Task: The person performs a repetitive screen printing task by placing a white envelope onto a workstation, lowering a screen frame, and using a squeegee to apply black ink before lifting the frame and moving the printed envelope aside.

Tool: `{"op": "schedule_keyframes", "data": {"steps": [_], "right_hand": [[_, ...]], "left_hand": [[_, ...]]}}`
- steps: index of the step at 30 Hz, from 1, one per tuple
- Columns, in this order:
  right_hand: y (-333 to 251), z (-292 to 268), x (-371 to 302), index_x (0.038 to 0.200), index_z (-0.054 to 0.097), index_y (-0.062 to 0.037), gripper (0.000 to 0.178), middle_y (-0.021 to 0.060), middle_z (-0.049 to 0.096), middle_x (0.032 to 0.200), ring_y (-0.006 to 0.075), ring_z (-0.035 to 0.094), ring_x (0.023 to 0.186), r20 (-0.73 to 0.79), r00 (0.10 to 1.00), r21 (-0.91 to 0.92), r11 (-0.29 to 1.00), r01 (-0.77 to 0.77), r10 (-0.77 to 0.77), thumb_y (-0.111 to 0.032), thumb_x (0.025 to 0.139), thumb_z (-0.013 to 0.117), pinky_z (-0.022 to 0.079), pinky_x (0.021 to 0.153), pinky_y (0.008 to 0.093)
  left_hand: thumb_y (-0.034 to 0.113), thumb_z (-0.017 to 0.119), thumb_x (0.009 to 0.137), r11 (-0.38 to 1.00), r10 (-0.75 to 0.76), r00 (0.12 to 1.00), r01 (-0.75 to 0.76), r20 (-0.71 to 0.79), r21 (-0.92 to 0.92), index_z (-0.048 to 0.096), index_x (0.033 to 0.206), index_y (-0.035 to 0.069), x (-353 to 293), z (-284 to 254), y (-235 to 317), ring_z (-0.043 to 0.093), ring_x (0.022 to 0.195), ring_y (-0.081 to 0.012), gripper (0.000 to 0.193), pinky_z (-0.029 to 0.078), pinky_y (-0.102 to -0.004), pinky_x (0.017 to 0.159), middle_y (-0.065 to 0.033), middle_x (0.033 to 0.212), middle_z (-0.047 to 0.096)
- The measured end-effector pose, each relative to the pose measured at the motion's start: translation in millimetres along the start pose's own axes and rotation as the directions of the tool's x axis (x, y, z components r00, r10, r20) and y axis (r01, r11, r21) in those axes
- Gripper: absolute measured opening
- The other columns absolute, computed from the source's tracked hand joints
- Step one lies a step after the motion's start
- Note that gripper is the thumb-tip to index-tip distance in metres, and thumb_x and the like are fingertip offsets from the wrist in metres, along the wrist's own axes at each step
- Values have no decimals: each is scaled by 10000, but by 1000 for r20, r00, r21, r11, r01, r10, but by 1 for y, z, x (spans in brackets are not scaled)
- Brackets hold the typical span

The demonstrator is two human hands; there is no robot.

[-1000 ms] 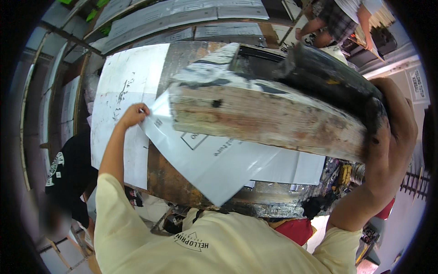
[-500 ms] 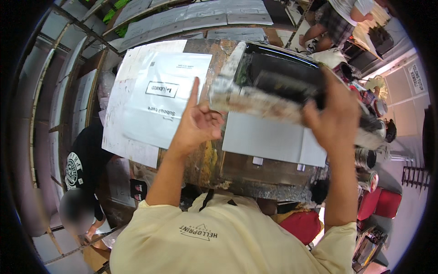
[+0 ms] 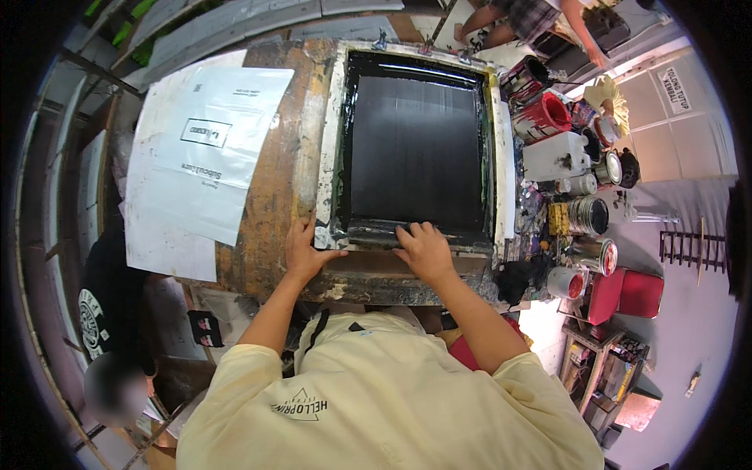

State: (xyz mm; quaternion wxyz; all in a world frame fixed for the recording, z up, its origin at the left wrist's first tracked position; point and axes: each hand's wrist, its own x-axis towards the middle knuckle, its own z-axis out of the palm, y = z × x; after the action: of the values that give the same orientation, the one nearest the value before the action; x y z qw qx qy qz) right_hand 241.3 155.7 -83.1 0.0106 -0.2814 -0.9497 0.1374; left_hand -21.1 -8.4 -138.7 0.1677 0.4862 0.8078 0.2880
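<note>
A screen-printing frame [image 3: 329, 149] with a pale, ink-stained rim lies flat on the worktable, its mesh [image 3: 415, 149] coated in black ink. My left hand [image 3: 304, 252] is at its near left corner, thumb stretched to the right and fingers apart against the rim. On the near rail rests my right hand [image 3: 425, 251], fingers curled over the edge beside a dark bar [image 3: 368, 229] lying along that end. To the left, a printed white plastic mailer bag [image 3: 207, 149] lies over a white sheet [image 3: 164, 243]. Whatever is beneath the frame is mostly hidden.
Ink cans and a red-smeared bucket [image 3: 542, 117] crowd the table's right side, near a white jerrycan [image 3: 556, 157]. Racks of white bags [image 3: 258, 23] line the far left. One person [image 3: 117, 313] bends at lower left; another [image 3: 533, 16] is at upper right.
The raised, tilted screen frame has come down flat onto the table, covering the pale sheet there. My left hand has moved off the mailer bag to the frame's corner; my right hand shifted to the near rail.
</note>
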Motion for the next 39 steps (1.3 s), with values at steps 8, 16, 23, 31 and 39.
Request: {"op": "schedule_keyframes", "data": {"steps": [8,16,23,31,39], "right_hand": [[78,-3,162,1273,665,-126,571,103,629,1112,343,608,1028,-229,967,-89,992,91,-110,-264,759,872,549,877,467],[174,-61,347,1164,701,-144,349,111,684,1021,329,684,1011,-119,989,-124,990,74,-89,-406,935,728,567,838,468],[188,-72,349,1033,684,-118,320,108,694,961,342,698,970,-242,960,-172,980,101,-141,-426,948,707,553,815,484],[66,-53,144,1108,643,-142,376,112,683,1030,336,695,985,-116,991,-116,992,47,-60,-443,907,746,574,757,487],[-34,-192,36,1112,621,-53,413,146,664,1022,334,645,1020,-113,992,-55,997,53,-59,-421,941,697,571,852,479]], "left_hand": [[518,992,500,998,-56,990,54,130,20,571,1497,28,-6,-7,-8,552,1061,-354,1188,453,-469,935,-134,1094,561],[558,995,509,1000,12,994,-9,107,-28,464,1591,25,-2,-17,-1,546,988,-325,1318,460,-465,908,-127,1047,569],[342,1044,593,877,-155,956,250,251,-411,432,1590,-11,2,-36,25,701,1195,-277,1222,525,-382,1026,-196,1308,717],[254,1031,626,806,-205,960,277,192,-523,463,1553,-52,-8,-35,27,705,1111,-216,1129,538,-354,999,-172,1249,742],[125,947,780,612,-182,983,115,2,-782,550,1468,-49,18,-88,89,682,1075,-178,814,552,-331,949,-117,1161,728]]}}
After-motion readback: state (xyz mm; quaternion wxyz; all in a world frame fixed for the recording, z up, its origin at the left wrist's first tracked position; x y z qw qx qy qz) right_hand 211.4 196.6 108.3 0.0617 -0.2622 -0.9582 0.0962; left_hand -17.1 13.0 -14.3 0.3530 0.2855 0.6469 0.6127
